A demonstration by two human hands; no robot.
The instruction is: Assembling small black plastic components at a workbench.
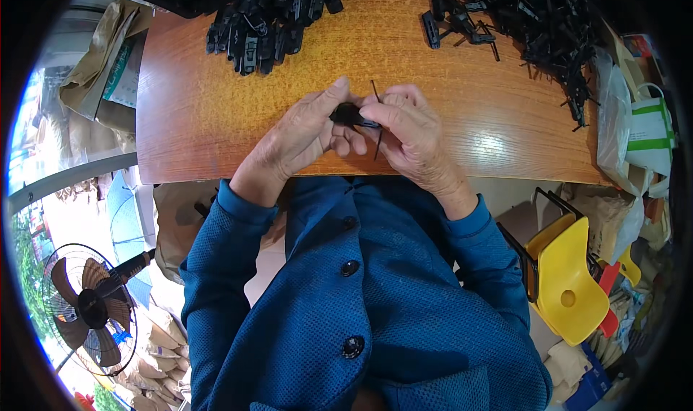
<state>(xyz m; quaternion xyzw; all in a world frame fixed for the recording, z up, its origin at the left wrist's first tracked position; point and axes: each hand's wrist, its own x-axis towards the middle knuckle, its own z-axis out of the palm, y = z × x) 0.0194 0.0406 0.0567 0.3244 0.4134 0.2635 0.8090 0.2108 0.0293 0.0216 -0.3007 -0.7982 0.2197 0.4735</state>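
Observation:
Both hands meet over the near edge of the wooden table [238, 115]. Between my left hand [299, 126] and my right hand [415, 133] is a small black plastic part [346, 115], partly covered by fingers. My left hand is closed around its left end, thumb on top. With thumb and forefinger, my right hand pinches the right end, where a thin black rod [377, 147] sticks out both ways. Whether rod and part are joined, I cannot tell. Beyond my hands, a heap of black clip-like parts [263, 28] lies at the far left, and a heap of black parts with thin rods [538, 21] at the far right.
A yellow chair [574, 288] stands right of me below the table. Plastic and paper bags [613, 122] hang or stand by the table's right edge. At left are an open brown paper sack [97, 64] and a black fan [92, 308].

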